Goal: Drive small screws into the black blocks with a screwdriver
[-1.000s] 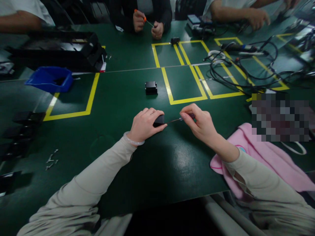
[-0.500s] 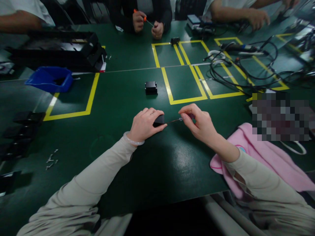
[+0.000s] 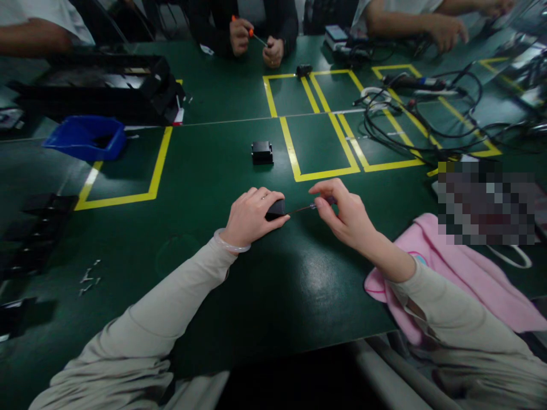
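In the middle of the green table, my left hand [image 3: 254,216] is closed around a small black box-shaped part [image 3: 276,209], which its fingers partly cover. To the right, my right hand [image 3: 344,210] grips a screwdriver [image 3: 304,209] by the handle, most of it hidden in the palm. Its thin shaft points left, and the tip meets the right end of the black part. The exact contact point is too small to make out. Beyond my hands stands a similar black part [image 3: 262,152], apart from both.
Loose screws [image 3: 89,278] and several black parts lie at left. A blue bin [image 3: 88,138] stands near stacked black trays [image 3: 98,91]. Cables [image 3: 427,114] spread at right, above a pink cloth [image 3: 448,267]. Across the table, a person holds an orange-handled screwdriver [image 3: 256,36].
My right index finger has lifted slightly away from the thumb on the screwdriver. My left hand and the black part have stayed in place.
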{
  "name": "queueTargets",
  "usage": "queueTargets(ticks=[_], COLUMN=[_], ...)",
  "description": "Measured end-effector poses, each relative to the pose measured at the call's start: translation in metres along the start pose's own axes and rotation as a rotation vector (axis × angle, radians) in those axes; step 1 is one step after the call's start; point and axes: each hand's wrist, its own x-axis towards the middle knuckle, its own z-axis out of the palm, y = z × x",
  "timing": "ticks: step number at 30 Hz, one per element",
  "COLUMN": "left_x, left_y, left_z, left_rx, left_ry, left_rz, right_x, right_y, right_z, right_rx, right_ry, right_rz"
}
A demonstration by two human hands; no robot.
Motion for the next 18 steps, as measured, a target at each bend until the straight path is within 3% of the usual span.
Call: queueTargets(ticks=[18], left_x=[-0.0009], left_y=[-0.0002], left_z=[-0.0004], left_rx=[-0.008], left_ry=[-0.003], left_rz=[0.000], right_x=[0.0013], right_y=[-0.0003], right_z=[-0.0005], right_rx=[-0.003], right_ry=[0.017], right_rz=[-0.030])
